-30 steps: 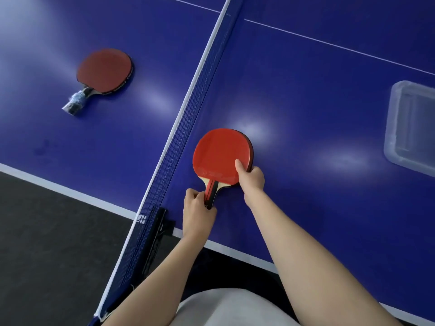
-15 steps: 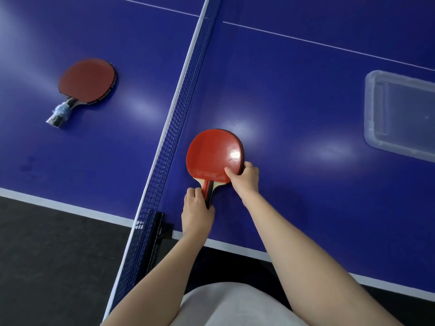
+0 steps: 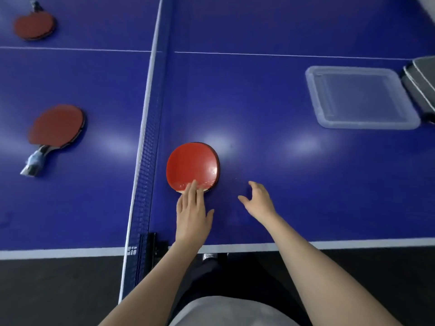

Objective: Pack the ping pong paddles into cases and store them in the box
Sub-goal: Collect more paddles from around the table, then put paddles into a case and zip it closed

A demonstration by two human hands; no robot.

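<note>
A red paddle (image 3: 191, 167) lies flat on the blue table just right of the net. My left hand (image 3: 191, 215) rests open over its handle, which is hidden, with fingertips touching the lower edge of the red face. My right hand (image 3: 259, 198) hovers open to the right of the paddle, apart from it. Left of the net lies a second red paddle (image 3: 56, 125) with a wrapped handle, and a third red paddle (image 3: 34, 25) lies at the far left. A clear plastic box (image 3: 360, 100) sits on the right. Grey cases (image 3: 421, 83) lie at the right edge.
The net (image 3: 147, 142) runs away from me across the blue table (image 3: 282, 161), with its clamp at the near edge. A white line marks the table's near border. Dark floor lies below.
Both hands have let go of the near paddle: the left now lies flat over its handle, the right has drawn off to the right. The view has lifted, showing a third paddle and the cases.
</note>
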